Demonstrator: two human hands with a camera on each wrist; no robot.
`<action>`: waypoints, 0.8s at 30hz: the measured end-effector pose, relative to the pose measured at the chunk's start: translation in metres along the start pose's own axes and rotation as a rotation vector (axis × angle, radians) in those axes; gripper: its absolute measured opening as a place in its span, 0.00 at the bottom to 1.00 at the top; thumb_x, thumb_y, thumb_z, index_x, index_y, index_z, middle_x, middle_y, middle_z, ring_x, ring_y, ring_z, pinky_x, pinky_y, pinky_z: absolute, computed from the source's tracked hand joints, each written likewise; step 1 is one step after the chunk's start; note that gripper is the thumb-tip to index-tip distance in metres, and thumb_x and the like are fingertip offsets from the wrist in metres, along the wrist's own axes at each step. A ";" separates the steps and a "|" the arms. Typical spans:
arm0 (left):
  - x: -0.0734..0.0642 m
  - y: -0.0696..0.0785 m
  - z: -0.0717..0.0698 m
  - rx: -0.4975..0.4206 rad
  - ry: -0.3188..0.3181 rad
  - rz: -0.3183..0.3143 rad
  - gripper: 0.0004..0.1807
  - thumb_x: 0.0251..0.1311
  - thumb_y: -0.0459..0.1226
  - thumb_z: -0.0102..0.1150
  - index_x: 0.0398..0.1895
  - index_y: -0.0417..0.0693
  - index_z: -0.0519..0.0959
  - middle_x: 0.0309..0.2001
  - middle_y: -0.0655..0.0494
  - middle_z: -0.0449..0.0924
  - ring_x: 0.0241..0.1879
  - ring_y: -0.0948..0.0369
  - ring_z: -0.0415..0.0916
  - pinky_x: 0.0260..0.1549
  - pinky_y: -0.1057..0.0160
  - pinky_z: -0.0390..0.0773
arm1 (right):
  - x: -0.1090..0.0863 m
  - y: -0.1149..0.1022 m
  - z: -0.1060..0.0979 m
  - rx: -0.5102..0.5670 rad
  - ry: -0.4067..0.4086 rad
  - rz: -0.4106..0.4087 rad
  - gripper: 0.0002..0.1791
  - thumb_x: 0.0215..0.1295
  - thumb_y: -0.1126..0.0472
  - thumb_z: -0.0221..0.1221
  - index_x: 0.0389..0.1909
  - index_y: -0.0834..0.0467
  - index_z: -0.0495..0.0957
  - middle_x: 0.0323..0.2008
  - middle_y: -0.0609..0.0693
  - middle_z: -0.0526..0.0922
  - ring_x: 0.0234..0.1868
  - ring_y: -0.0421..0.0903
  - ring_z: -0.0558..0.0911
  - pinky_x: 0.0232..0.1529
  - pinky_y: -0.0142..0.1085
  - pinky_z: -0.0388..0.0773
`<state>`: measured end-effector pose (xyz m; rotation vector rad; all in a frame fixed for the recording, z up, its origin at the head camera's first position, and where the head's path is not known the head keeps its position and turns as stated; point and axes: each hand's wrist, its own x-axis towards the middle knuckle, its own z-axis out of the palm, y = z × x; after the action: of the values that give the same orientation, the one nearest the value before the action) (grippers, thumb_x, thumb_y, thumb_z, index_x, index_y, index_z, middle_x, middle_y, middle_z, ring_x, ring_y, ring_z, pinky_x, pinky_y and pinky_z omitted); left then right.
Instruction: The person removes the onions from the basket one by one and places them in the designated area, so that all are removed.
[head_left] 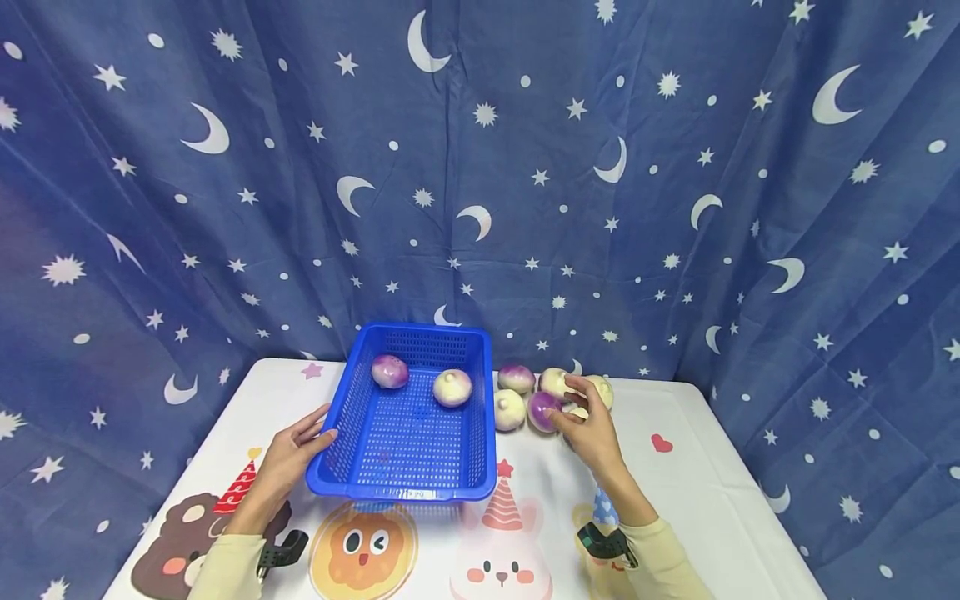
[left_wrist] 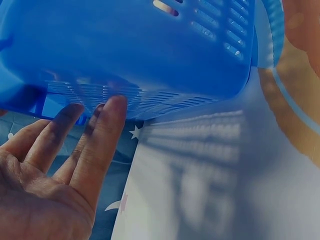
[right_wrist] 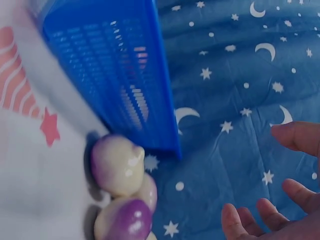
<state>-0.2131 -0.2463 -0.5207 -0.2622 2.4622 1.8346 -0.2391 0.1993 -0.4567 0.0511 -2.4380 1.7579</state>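
A blue perforated plastic basket (head_left: pixel 408 450) stands on the table with two purple-and-white turnips inside, one turnip (head_left: pixel 390 372) at the back left and a paler turnip (head_left: pixel 452 388) at the back right. My left hand (head_left: pixel 288 454) is at the basket's left side, its thumb by the rim; in the left wrist view its fingers (left_wrist: pixel 102 145) extend fairly straight along the basket's outer wall. Over a group of turnips right of the basket hovers my right hand (head_left: pixel 588 425), fingers spread, thumb beside a purple turnip (head_left: pixel 543 411). Nothing lies between its fingers (right_wrist: pixel 297 195) in the right wrist view.
Several turnips crowd together against the basket's right side, among them a white one (head_left: pixel 510 410). Behind the table (head_left: pixel 690 467), with its cartoon-printed white cover, hangs a blue curtain (head_left: pixel 480 167) with moons and stars.
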 end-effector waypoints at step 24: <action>-0.001 0.001 0.002 -0.002 0.009 -0.007 0.37 0.67 0.49 0.58 0.76 0.53 0.58 0.71 0.41 0.65 0.68 0.43 0.68 0.67 0.45 0.68 | -0.007 -0.034 0.040 0.116 -0.133 -0.079 0.37 0.58 0.66 0.67 0.68 0.53 0.65 0.69 0.57 0.66 0.68 0.60 0.70 0.52 0.28 0.78</action>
<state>-0.2126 -0.2446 -0.5206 -0.2795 2.4618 1.8374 -0.2319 0.1504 -0.4374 0.2805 -2.3824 1.9162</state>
